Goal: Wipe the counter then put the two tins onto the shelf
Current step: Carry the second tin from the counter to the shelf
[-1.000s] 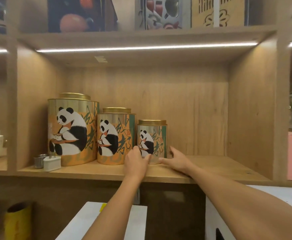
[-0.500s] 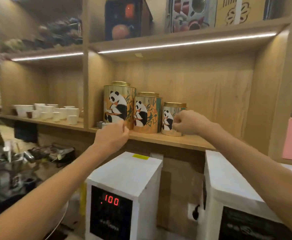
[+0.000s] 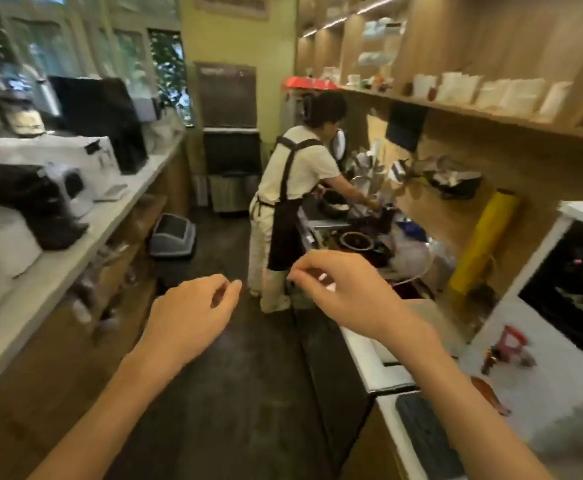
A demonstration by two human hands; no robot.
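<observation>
Both the left hand point(image 3: 193, 306) and right hand point(image 3: 345, 289) are held empty, fingers loosely curled; the aisle ahead is blocked by an aproned person point(image 3: 293, 188).

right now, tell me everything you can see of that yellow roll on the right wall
The yellow cylindrical roll looks like smooth plastic or film, somewhat blurred. It stands tilted, top end leaning right against the wooden wall panel, lower end down among the clutter on the back counter, just left of a white machine with a dark front. Its base is hidden, so what it rests on cannot be told. Neither hand is near it.
</observation>
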